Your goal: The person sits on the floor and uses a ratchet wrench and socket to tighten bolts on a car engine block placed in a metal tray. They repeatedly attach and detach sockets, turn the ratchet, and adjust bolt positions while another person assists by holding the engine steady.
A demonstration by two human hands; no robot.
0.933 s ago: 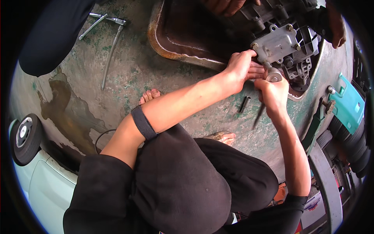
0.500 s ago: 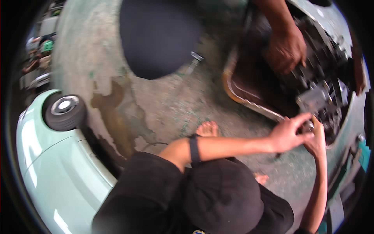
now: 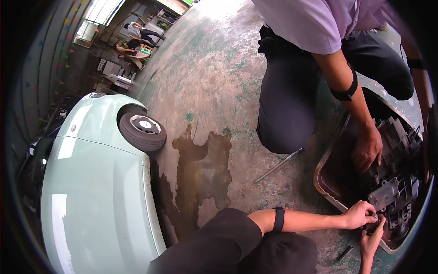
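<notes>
My left hand (image 3: 359,215) and my right hand (image 3: 373,234) meet at the near end of a pan. Their fingers are closed around a small round metal part (image 3: 372,219), largely covered by the fingertips. Just beyond them lies a grey metal machine assembly (image 3: 387,194) with ribs and a flat plate, inside the shallow brown metal pan (image 3: 321,182). A co-worker's hand (image 3: 367,148) reaches down onto the far part of this assembly, its fingers bent.
The co-worker kneels across the pan, a dark-trousered knee (image 3: 287,123) beside it. A metal rod-like tool (image 3: 279,165) and a short dark cylinder (image 3: 345,252) lie on the floor. To the left stands a pale green car (image 3: 96,182), near a wet stain (image 3: 200,169).
My view has swung, bringing the co-worker's torso and more of the car into sight. My two hands stay together at the small part; the co-worker's hand remains over the assembly.
</notes>
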